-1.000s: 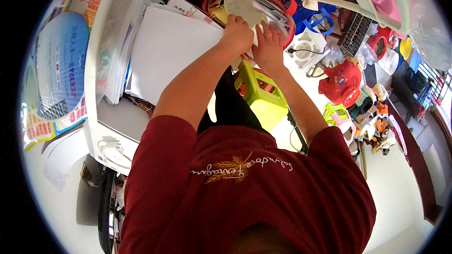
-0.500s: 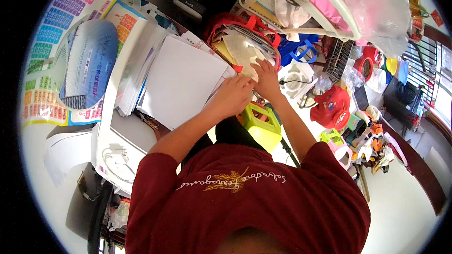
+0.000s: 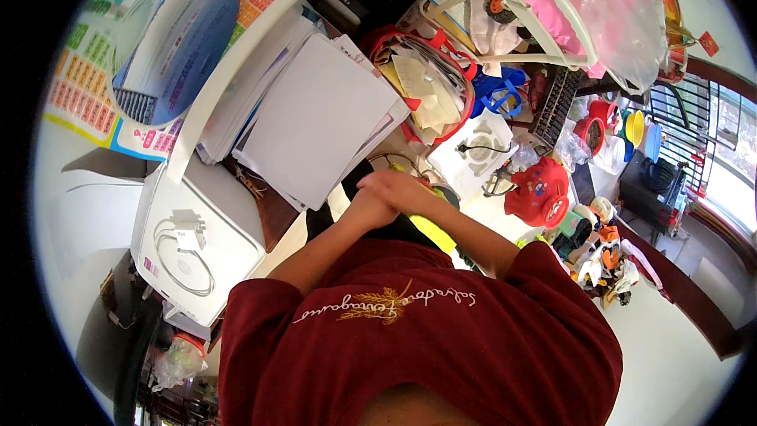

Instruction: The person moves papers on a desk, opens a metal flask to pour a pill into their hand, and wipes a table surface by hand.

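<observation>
My two hands meet in front of my body, just short of the near edge of a tall stack of white paper (image 3: 319, 114). My right hand (image 3: 397, 188) lies over my left hand (image 3: 372, 203), its fingers pressed together around it. Most of the left fingers are hidden beneath, and no object shows between the hands. Beyond them stands a red bag (image 3: 382, 38), open at the top and packed with loose papers (image 3: 424, 88). A yellow-green plastic stool (image 3: 434, 232) is partly covered by my right forearm.
Left of me, a white boxy appliance (image 3: 236, 221) carries a white charger and cable (image 3: 189, 238). A white moulded piece (image 3: 482, 140) with a black cord, a blue bag (image 3: 498, 88), a black keyboard (image 3: 558, 106) and a red rounded item (image 3: 536, 193) crowd the right side.
Both hands have drawn back from the red bag and the paper stack's edge toward my body, and now overlap. The view has shifted, bringing more of the white appliance into sight.
</observation>
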The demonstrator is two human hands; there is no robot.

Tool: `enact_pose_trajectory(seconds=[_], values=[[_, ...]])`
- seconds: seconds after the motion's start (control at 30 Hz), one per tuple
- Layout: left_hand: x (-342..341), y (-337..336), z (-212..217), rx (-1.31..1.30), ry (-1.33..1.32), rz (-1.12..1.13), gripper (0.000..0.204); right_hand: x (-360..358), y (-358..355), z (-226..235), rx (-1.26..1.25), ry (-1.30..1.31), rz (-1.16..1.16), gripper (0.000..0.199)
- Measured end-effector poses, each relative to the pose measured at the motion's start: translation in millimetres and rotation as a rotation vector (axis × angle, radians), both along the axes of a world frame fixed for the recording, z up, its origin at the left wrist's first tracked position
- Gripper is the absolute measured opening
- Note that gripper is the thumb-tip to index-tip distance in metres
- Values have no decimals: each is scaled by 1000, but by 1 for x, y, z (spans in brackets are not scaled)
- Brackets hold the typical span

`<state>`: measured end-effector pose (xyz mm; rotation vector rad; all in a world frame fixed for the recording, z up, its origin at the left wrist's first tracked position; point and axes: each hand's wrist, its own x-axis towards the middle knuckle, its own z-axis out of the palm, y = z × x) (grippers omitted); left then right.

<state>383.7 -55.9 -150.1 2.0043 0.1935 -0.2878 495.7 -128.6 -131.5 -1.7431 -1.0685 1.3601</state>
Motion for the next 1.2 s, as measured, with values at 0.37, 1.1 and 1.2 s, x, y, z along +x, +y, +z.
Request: enact_pose_trajectory(seconds=[0.37, 1.1, 1.2], values=[[-131, -5, 23, -520, 185, 422, 31, -156, 40, 114, -20, -373, 538, 39], [-224, -1, 190, -1374, 55, 806, 36, -280, 8, 150, 790, -569, -617, 31], [-227, 6, 171, -1396, -120, 556, 36, -303, 14, 152, 821, -439, -612, 35]])
